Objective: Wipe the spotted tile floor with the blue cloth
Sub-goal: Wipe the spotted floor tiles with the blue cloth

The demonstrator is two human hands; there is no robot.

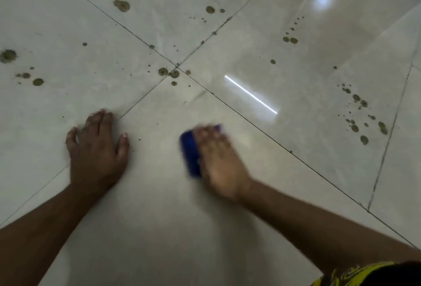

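The right hand (218,160) lies flat on the blue cloth (190,153), pressing it to the tile floor (159,217); it is blurry. The left hand (98,149) rests flat on the floor, fingers spread. Farther off, brown spots (121,5) dot the tiles.

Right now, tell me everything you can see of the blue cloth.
The blue cloth is deep blue and looks bunched or folded into a compact pad, though motion blur hides its texture and edges. It lies flat on the pale tile floor, on the nearest tile, which looks free of spots around it. The right hand presses on it with fingers laid over the top, covering most of it; only its left side and a far corner show.
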